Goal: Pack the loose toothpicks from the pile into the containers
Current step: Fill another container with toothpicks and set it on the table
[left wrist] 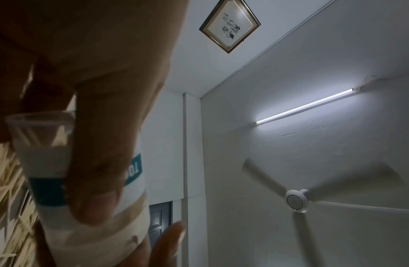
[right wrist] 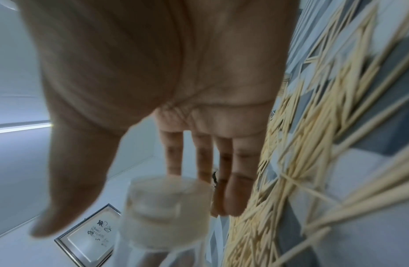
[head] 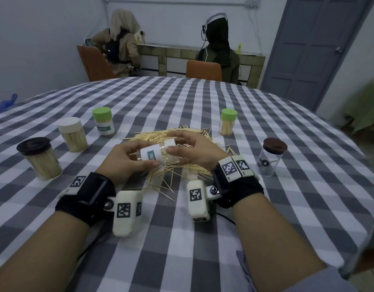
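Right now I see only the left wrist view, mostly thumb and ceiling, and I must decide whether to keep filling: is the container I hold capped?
Observer: Yes. In the head view a white lid sits on the far end of the container, with the fingers of the right hand curled round it.
Operator: How is the container sitting?
Observer: The left hand holds it tilted nearly on its side, just above the toothpick pile on the checked tablecloth.
Operator: Is any container left to fill?
Observer: The brown-lidded jar, standing at the right, looks almost empty.
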